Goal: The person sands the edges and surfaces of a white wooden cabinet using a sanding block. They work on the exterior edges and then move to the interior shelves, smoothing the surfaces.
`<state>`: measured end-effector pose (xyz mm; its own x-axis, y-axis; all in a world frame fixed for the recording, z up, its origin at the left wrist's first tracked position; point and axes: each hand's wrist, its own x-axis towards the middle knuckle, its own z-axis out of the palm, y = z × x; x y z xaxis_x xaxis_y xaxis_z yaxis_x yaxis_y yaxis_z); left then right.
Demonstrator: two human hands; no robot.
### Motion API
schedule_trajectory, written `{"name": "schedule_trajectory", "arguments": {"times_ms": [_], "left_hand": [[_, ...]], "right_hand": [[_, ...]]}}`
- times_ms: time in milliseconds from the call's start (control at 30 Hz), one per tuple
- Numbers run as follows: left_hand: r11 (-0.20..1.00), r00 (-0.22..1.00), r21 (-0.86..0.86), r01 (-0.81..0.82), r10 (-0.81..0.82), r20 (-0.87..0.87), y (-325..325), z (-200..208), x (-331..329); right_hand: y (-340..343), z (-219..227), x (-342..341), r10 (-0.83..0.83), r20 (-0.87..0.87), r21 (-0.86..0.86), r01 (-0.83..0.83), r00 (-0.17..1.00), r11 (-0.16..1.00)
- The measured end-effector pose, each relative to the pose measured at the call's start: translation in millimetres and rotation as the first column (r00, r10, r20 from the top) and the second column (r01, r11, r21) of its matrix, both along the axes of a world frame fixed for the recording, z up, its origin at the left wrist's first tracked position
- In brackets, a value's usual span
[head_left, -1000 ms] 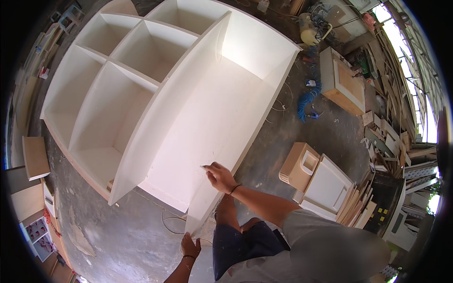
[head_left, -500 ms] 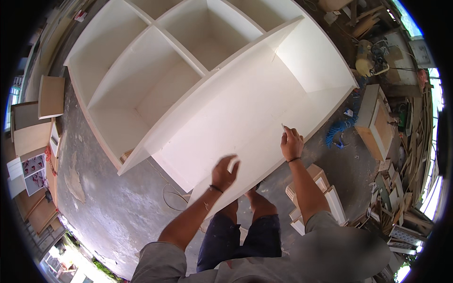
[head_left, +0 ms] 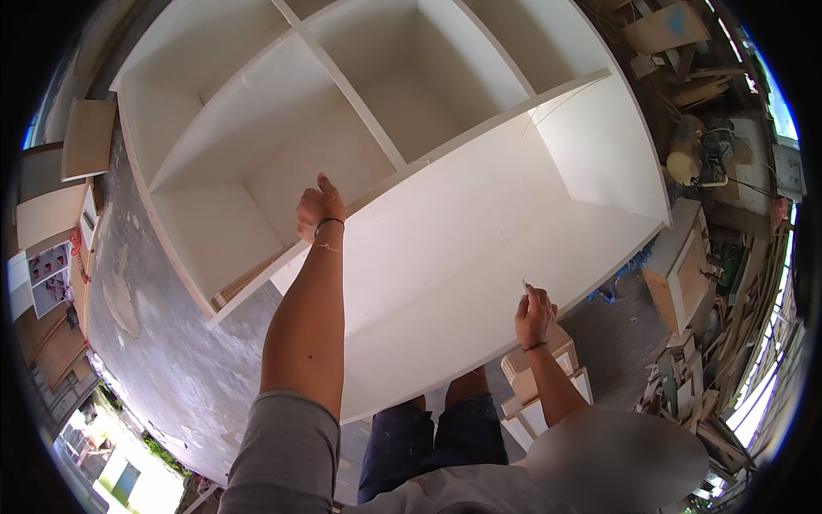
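A large white cabinet (head_left: 445, 248) with several open compartments lies before me, its openings facing up. My left hand (head_left: 321, 210) is closed at the top edge of the long white divider board (head_left: 479, 134), fingers curled and thumb sticking up; its palm side is hidden. The forearm crosses over the long near compartment. My right hand (head_left: 535, 317) pinches a small, thin, whitish stick (head_left: 525, 283) above the cabinet's near side. Its exact kind is too small to make out.
A small wooden cabinet (head_left: 676, 265) and a blue coiled hose (head_left: 608, 291) are at the right. A compressor (head_left: 685, 150) stands behind them. Scrap wood (head_left: 693, 377) is piled on the right. Pale wooden pieces (head_left: 548, 368) lie beside my legs; panels (head_left: 90, 137) stand at the left.
My left hand has moved up and forward to the divider board, and its fingers have closed. The right hand, still pinching the whitish stick, appears lower. My view has shifted, and the divider looks more upright.
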<state>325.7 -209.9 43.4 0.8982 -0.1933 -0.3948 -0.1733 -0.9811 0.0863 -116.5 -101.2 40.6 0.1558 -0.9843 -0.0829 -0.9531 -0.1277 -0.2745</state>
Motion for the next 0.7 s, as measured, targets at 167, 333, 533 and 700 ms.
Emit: {"name": "schedule_trajectory", "arguments": {"times_ms": [167,333,533,700], "left_hand": [[0.997,0.994,-0.034,-0.074,0.076,0.082,4,-6,-2],[0.995,0.993,0.012,-0.097,0.096,0.071,-5,0,1],[0.992,0.992,0.016,-0.123,0.123,-0.017,-7,1,5],[0.989,0.985,0.020,-0.144,0.145,-0.096,-7,6,8]], "right_hand": [[-47,10,48,-0.177,0.444,0.297,0.043,0.878,0.954],[-184,47,158,0.192,0.532,0.085,-0.278,0.825,0.957],[-301,58,200,0.548,0.306,0.195,-0.615,0.778,0.764],[-292,66,234,0.579,0.317,0.335,-0.660,0.751,0.673]]}}
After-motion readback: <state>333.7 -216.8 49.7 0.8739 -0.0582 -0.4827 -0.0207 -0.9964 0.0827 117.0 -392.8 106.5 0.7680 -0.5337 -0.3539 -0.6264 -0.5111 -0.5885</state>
